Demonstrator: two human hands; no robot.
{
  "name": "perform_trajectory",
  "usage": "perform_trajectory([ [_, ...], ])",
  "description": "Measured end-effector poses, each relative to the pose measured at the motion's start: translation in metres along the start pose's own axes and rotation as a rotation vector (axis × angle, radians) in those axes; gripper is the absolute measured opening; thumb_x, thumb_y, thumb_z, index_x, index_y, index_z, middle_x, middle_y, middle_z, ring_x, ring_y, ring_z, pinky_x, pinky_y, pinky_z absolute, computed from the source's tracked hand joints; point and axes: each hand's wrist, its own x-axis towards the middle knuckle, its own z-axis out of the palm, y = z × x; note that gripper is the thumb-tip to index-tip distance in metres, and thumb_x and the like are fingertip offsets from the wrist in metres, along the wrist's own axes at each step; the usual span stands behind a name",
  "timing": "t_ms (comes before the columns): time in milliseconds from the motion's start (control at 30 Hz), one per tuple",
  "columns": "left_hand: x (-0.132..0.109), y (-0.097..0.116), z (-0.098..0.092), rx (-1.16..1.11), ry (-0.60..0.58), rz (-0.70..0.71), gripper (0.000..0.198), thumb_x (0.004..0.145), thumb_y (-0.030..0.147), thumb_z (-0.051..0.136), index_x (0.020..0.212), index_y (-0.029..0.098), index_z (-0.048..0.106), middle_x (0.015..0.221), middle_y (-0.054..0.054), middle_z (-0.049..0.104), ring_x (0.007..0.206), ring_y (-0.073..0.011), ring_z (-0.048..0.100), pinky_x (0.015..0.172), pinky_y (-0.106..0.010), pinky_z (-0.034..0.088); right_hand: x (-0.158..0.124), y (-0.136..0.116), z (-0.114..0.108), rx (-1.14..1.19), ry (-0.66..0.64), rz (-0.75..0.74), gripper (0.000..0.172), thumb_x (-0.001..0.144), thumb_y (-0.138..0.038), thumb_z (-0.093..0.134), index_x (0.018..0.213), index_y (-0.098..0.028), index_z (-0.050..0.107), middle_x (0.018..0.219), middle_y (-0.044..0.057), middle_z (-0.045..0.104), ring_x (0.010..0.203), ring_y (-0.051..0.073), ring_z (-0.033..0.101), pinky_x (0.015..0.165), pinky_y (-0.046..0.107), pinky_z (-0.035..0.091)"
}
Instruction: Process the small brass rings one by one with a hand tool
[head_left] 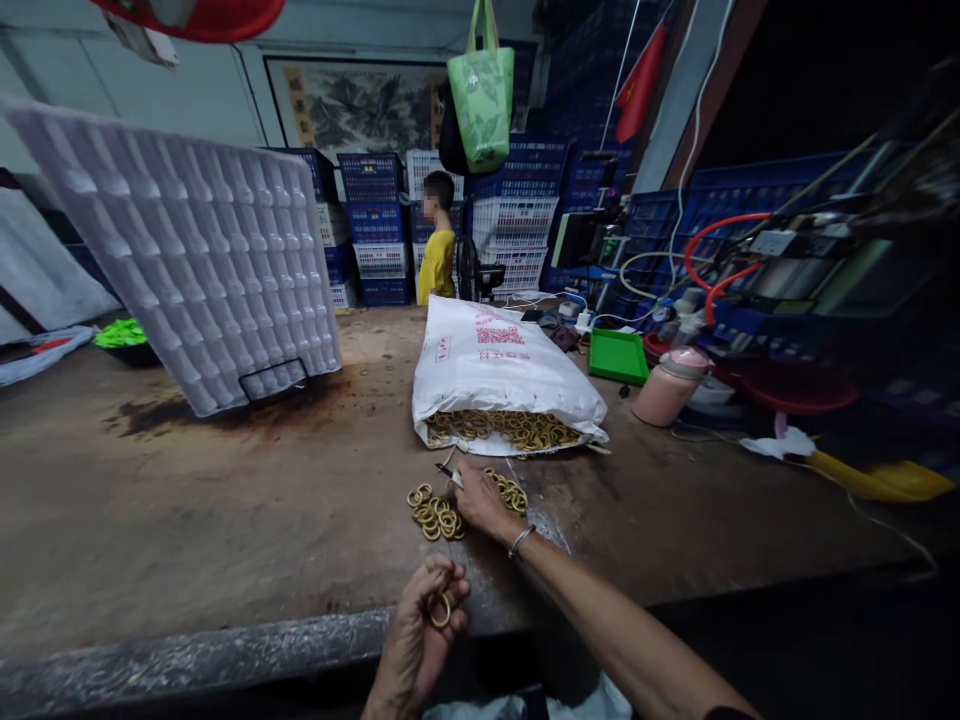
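My left hand is closed around a gold-coloured metal ring, just over the table's front edge. My right hand reaches forward over the table with a small tool in its fingers. That tool has a dark pointed end and a pale part by the fingers; its exact kind does not show. Loose gold rings lie left of the right hand, and more rings lie partly hidden behind it. Beyond them a white woven sack lies on its side, its mouth facing me and full of similar rings.
A moulded white plastic tray stands upright at left on the wooden table. To the right are a green tray, a pink bottle and machinery. A person in yellow is beyond the table, before stacked crates.
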Motion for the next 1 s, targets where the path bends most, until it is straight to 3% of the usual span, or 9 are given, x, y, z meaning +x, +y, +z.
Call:
perform_trajectory([
  [67,0.002,0.003,0.000,0.013,-0.004,0.013,0.021,0.059,0.019,0.070,0.076,0.016,0.059,0.076,-0.003,0.063,0.069,-0.0149,0.062,0.046,-0.019,0.041,-0.012,-0.001,-0.005,0.045,-0.007,-0.064,0.017,0.078,-0.016,0.041,0.090,-0.018,0.053,0.077,0.004,0.061,0.071,0.015,0.055,0.062,0.023,0.032],
  [200,0.008,0.003,0.000,0.079,0.133,0.094,0.025,0.064,0.031,0.069,0.079,0.016,0.055,0.068,0.001,0.059,0.056,-0.0088,0.057,0.042,-0.016,0.038,-0.046,-0.005,-0.009,0.311,-0.003,-0.234,0.013,0.078,-0.016,0.042,0.085,-0.019,0.052,0.070,-0.001,0.057,0.063,0.011,0.050,0.058,0.020,0.031],
  [367,0.013,-0.002,-0.001,0.258,0.048,0.215,0.031,0.066,0.043,0.065,0.079,0.018,0.051,0.055,0.007,0.048,0.039,-0.0018,0.038,0.034,-0.012,0.022,-0.075,-0.010,-0.006,0.550,-0.048,-0.286,0.008,0.076,-0.015,0.044,0.079,-0.018,0.051,0.066,-0.003,0.053,0.061,0.010,0.046,0.057,0.019,0.032],
  [567,0.013,-0.006,-0.001,0.480,0.124,0.323,0.035,0.063,0.049,0.064,0.069,0.018,0.049,0.045,0.011,0.037,0.035,-0.0023,0.026,0.034,-0.014,0.020,-0.080,-0.018,-0.009,0.661,-0.053,-0.140,0.014,0.080,-0.026,0.043,0.072,-0.017,0.051,0.062,-0.004,0.047,0.058,0.009,0.041,0.055,0.019,0.031],
  [700,0.008,-0.006,0.004,0.605,0.096,0.534,0.028,0.067,0.043,0.063,0.061,0.017,0.053,0.053,0.005,0.049,0.047,-0.0072,0.041,0.047,-0.017,0.034,-0.081,-0.018,-0.007,0.753,-0.162,-0.013,0.024,0.081,-0.034,0.041,0.067,-0.016,0.049,0.059,-0.004,0.045,0.056,0.009,0.040,0.051,0.019,0.030],
  [800,0.005,-0.005,0.007,0.702,0.061,0.630,0.022,0.070,0.037,0.062,0.061,0.017,0.058,0.057,0.002,0.054,0.057,-0.0110,0.048,0.057,-0.019,0.038,-0.082,-0.017,-0.006,0.867,-0.256,0.035,0.027,0.082,-0.035,0.038,0.064,-0.017,0.046,0.055,-0.005,0.044,0.051,0.007,0.038,0.048,0.019,0.029],
  [900,0.006,-0.006,0.005,0.699,0.038,0.569,0.022,0.070,0.037,0.062,0.062,0.017,0.057,0.057,0.003,0.053,0.055,-0.0101,0.046,0.054,-0.019,0.037,-0.082,-0.017,-0.005,0.912,-0.241,0.063,0.024,0.080,-0.033,0.040,0.064,-0.017,0.045,0.055,-0.005,0.042,0.051,0.007,0.036,0.047,0.018,0.029],
  [1000,0.009,-0.008,-0.001,0.653,0.028,0.385,0.027,0.071,0.043,0.058,0.064,0.018,0.050,0.049,0.007,0.043,0.040,-0.0056,0.036,0.040,-0.017,0.028,-0.082,-0.017,-0.006,0.862,-0.209,0.074,0.017,0.076,-0.028,0.044,0.064,-0.017,0.045,0.055,-0.006,0.043,0.052,0.007,0.038,0.047,0.018,0.028],
])
